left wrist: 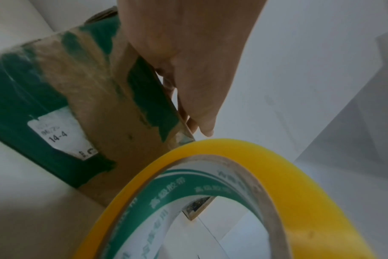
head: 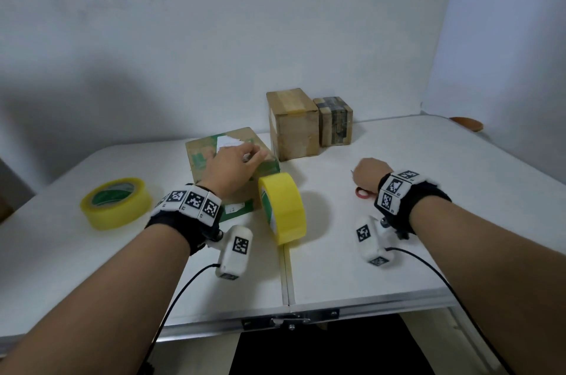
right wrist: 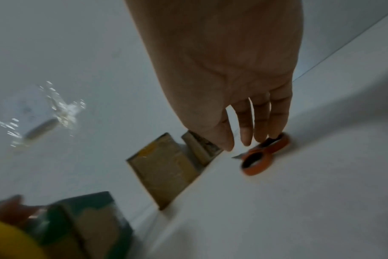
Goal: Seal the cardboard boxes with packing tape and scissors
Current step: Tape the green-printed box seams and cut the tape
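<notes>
Left hand (head: 231, 168) fingers (head: 255, 157) lie on the green-printed box (head: 199, 154); upright yellow tape roll (head: 283, 207) stands just beside their wrist side, blocking the pull-back path. Two brown boxes (head: 292, 126) beyond fingers, against the wall. Flat tape roll (head: 116, 201) well left. Right hand (head: 369, 175) fingers over orange scissors (right wrist: 258, 157); bare counter (head: 459, 191) right of and before them.

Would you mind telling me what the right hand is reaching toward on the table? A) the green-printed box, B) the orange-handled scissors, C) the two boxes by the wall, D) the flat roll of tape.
B: the right hand hangs with straight fingers just over the orange-handled scissors, not yet gripping them.
</notes>
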